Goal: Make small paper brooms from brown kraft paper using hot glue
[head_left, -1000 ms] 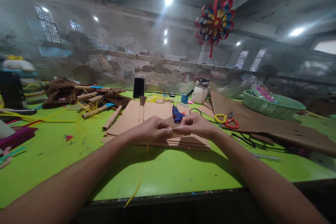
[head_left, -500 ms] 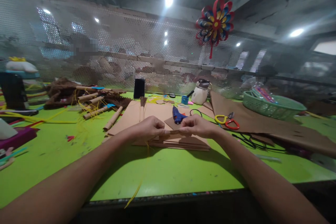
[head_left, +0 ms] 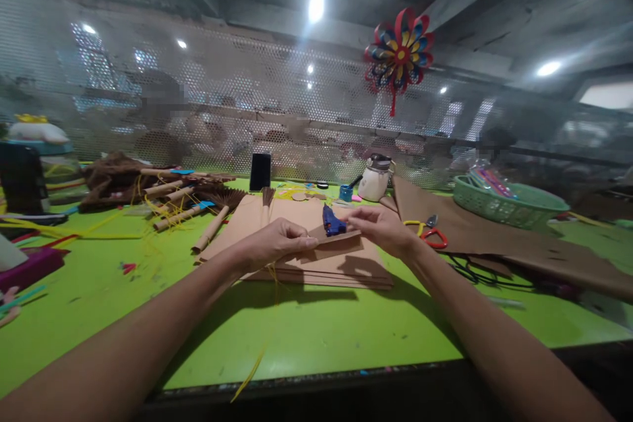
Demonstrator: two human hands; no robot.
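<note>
My left hand (head_left: 281, 239) pinches the left end of a folded piece of brown paper (head_left: 332, 247) between thumb and fingers. At the paper's right end, my right hand (head_left: 378, 227) has its thumb and fingers closed on the edge. The paper is raised above a stack of flat brown sheets (head_left: 341, 271) on the green table. Just behind the paper lies a blue glue gun (head_left: 333, 222), partly hidden by the paper and near my right fingertips. A thin rolled paper stick with a fringed end (head_left: 267, 201) rests on the stack.
To the left lie rolled paper sticks (head_left: 178, 217) with yellow strands. A phone (head_left: 260, 171) and a white jar (head_left: 374, 179) stand at the back. Scissors (head_left: 434, 239) with red and yellow handles lie on a large brown sheet (head_left: 479, 237), beside a green basket (head_left: 514, 204).
The brown paper is now tilted up, showing more of its face. My right hand has moved slightly right and up, apart from my left hand, which stays on the left end.
</note>
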